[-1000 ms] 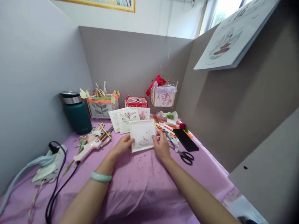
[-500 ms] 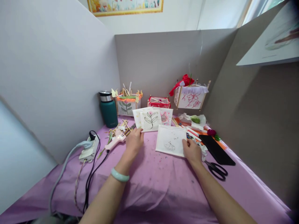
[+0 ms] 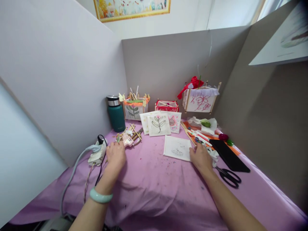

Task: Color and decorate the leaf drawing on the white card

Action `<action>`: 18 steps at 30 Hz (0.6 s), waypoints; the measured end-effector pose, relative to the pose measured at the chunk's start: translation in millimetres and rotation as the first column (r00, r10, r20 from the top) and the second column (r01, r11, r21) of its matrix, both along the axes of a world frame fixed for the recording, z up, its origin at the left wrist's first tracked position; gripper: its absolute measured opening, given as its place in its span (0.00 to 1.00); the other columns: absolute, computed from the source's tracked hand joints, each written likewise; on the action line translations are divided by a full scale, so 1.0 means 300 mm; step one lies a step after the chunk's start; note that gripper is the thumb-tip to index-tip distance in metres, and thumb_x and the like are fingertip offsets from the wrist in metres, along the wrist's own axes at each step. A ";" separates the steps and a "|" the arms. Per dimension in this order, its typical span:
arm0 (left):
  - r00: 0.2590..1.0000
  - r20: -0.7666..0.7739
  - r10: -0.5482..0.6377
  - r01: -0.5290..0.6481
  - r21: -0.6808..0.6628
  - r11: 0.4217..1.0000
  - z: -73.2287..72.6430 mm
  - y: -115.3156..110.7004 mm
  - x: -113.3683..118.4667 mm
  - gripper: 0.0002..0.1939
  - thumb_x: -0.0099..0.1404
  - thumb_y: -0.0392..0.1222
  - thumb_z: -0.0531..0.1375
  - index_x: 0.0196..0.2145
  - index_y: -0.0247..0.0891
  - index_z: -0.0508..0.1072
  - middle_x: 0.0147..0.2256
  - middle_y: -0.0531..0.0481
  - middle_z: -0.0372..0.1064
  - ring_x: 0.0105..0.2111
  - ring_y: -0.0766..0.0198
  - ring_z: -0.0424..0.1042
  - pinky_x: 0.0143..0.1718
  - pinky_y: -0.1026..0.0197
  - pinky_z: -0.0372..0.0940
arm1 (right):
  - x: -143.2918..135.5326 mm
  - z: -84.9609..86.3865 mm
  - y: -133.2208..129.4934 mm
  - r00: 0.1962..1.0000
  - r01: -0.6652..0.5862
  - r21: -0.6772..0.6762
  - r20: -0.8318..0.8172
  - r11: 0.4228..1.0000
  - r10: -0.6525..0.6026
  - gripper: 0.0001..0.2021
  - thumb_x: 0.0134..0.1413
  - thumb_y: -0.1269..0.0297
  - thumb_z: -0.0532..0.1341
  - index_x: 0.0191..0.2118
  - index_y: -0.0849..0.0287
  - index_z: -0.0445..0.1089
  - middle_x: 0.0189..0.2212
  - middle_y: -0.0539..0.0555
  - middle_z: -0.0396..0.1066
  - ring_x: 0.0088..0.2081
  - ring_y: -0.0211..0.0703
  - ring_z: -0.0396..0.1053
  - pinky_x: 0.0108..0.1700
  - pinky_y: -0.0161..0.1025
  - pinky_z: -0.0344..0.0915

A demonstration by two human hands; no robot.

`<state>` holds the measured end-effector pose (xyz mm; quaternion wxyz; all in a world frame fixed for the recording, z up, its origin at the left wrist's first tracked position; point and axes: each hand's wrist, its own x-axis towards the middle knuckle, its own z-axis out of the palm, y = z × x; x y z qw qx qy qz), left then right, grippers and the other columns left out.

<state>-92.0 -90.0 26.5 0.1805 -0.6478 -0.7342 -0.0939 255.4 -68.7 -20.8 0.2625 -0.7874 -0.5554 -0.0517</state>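
Note:
My left hand is closed over the handle of a pale pink glue gun, whose front end shows beyond the fingers. A light green bangle circles that wrist. My right hand pinches the right edge of a white square panel with dark marks drawn on it. The panel lies low over the cloth, tilted slightly. Behind it a panel with a leaf drawing leans among other drawn panels, one bearing a pink design.
A teal bottle stands back left, near a power strip with cords. Decorated boxes line the back, one raised at right. Scissors, a black flat slab and markers lie right. Grey partitions enclose the table.
My left hand has moved left and toward me, from beside the leaf panel onto the glue gun's handle. The white panel in my right hand now sits lower and flatter.

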 end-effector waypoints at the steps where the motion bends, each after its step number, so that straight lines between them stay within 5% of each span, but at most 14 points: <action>1: 1.000 -0.004 -0.010 0.010 0.008 1.000 0.003 -0.004 -0.001 0.18 0.61 0.29 0.44 0.39 0.28 0.71 0.36 0.33 0.71 0.39 0.48 0.67 0.37 0.53 0.57 | -0.003 0.004 -0.001 0.999 -0.003 0.041 0.036 0.999 0.002 0.19 0.56 0.61 0.52 0.51 0.65 0.63 0.43 0.63 0.67 0.45 0.52 0.65 0.40 0.43 0.61; 6: 0.982 0.036 -0.186 0.184 0.054 0.981 0.011 -0.066 -0.018 0.15 0.59 0.30 0.48 0.41 0.33 0.70 0.37 0.39 0.70 0.40 0.51 0.64 0.39 0.54 0.57 | -0.095 0.068 0.025 0.961 -0.275 0.217 0.102 0.936 0.259 0.15 0.57 0.64 0.51 0.47 0.63 0.66 0.42 0.60 0.69 0.41 0.47 0.66 0.43 0.39 0.60; 11: 0.896 0.197 -0.399 0.416 -0.056 0.908 -0.019 -0.133 -0.044 0.15 0.58 0.30 0.51 0.40 0.40 0.71 0.37 0.44 0.71 0.41 0.56 0.65 0.41 0.57 0.59 | -0.351 0.157 0.141 0.766 -0.640 0.055 -0.029 0.766 0.642 0.11 0.56 0.65 0.52 0.35 0.57 0.72 0.35 0.53 0.74 0.37 0.42 0.69 0.37 0.35 0.59; 13: 0.886 0.212 -0.412 0.436 -0.079 0.896 -0.034 -0.146 -0.058 0.16 0.58 0.29 0.50 0.40 0.41 0.71 0.37 0.45 0.71 0.41 0.56 0.65 0.41 0.56 0.59 | -0.467 0.173 0.206 0.725 -0.689 -0.030 -0.041 0.724 0.688 0.11 0.56 0.62 0.54 0.34 0.56 0.73 0.33 0.53 0.75 0.35 0.42 0.70 0.33 0.34 0.59; 18: 0.934 0.149 -0.324 0.343 -0.128 0.930 -0.047 -0.155 -0.096 0.19 0.56 0.25 0.48 0.39 0.39 0.72 0.39 0.45 0.71 0.42 0.55 0.64 0.43 0.54 0.58 | -0.675 0.156 0.343 0.731 -0.680 -0.125 -0.039 0.723 0.681 0.15 0.51 0.53 0.58 0.25 0.59 0.73 0.25 0.57 0.74 0.27 0.45 0.69 0.26 0.35 0.55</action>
